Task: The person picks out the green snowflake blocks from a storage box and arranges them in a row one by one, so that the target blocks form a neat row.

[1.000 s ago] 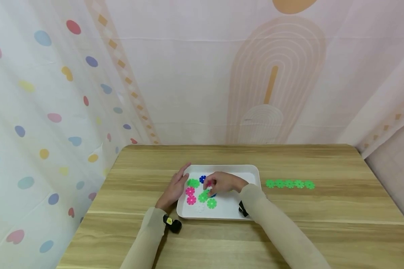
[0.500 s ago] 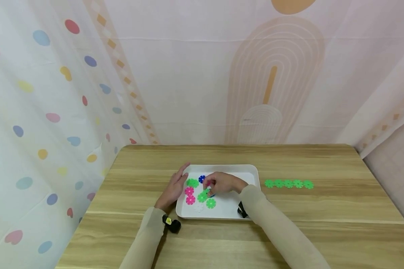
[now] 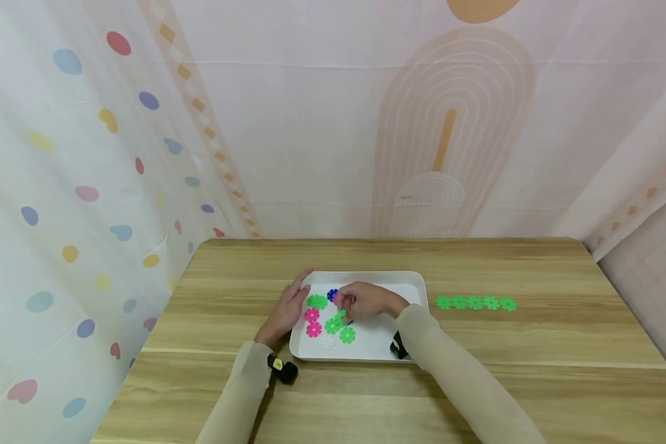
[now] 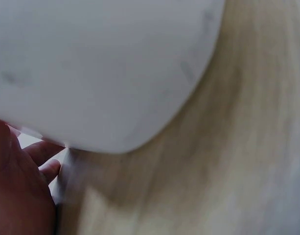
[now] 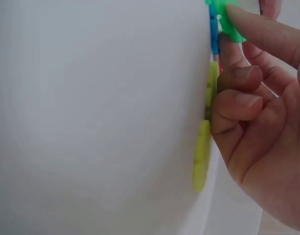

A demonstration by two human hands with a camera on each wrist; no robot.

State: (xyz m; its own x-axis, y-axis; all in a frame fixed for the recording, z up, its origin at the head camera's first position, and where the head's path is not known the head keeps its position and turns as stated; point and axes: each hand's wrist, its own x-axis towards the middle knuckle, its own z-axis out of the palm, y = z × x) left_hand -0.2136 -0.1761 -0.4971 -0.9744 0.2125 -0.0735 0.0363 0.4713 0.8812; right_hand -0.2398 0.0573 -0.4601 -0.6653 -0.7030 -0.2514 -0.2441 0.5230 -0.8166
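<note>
A white tray (image 3: 391,285) on the wooden table holds several flat snowflake pieces: green (image 3: 317,301), pink (image 3: 312,322), blue (image 3: 332,294) and white (image 3: 327,343). My right hand (image 3: 366,302) is inside the tray with its fingers curled. In the right wrist view its fingertips (image 5: 238,14) pinch a green piece (image 5: 223,22) that lies over a blue piece (image 5: 214,39); yellow-green pieces (image 5: 203,152) lie edge-on beside my knuckles. My left hand (image 3: 288,308) lies flat with straight fingers against the tray's left rim (image 4: 140,142).
A row of several joined green pieces (image 3: 475,303) lies on the table to the right of the tray. Black wrist cameras sit at both wrists (image 3: 284,369). Patterned curtains hang behind and to the left of the table.
My right hand's fingers have shifted slightly over the pieces, and a pink piece now shows by its fingertips. The left hand and tray have not moved.
</note>
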